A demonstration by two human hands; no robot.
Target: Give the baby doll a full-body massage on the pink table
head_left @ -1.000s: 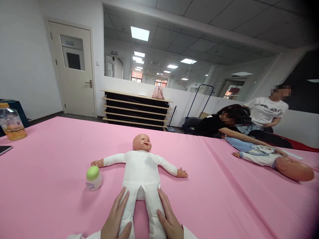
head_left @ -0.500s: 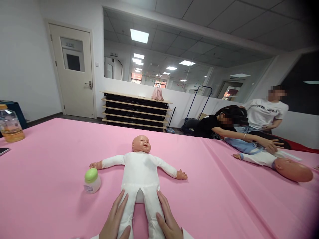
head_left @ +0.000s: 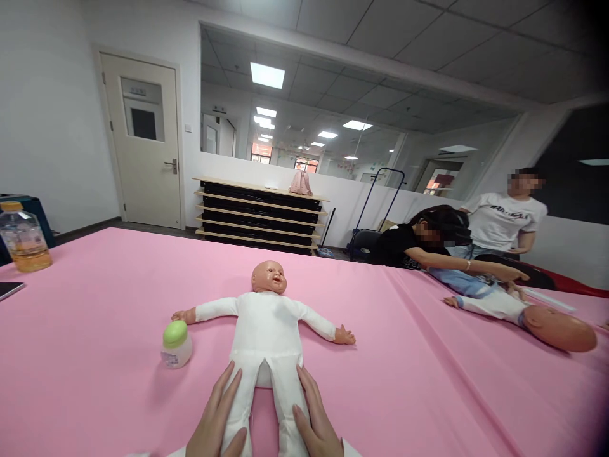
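A baby doll (head_left: 267, 327) with a white cloth body lies on its back on the pink tabletop, arms spread and head away from me. My left hand (head_left: 216, 412) rests along the doll's leg on the left, its fingers stretched out and its thumb apart near the inner side. On the other leg lies my right hand (head_left: 318, 416), fingers extended along the outer thigh and thumb on top. Both hands touch the white cloth; their wrists run to the bottom edge. Close to the doll's hand on the left stands a small jar (head_left: 176, 346) with a green lid.
The pink cover (head_left: 404, 374) has folds on the right. A bottle (head_left: 23, 238) and a dark flat device (head_left: 10, 290) are at the left edge. At the right, a co-worker (head_left: 413, 244) leans over another doll (head_left: 504, 304); a person (head_left: 507, 212) in white stands behind.
My hands stay on the doll's legs, with hardly any shift. The co-worker's hand at the right has drawn in from its spread pose over the other doll. The view has tilted slightly.
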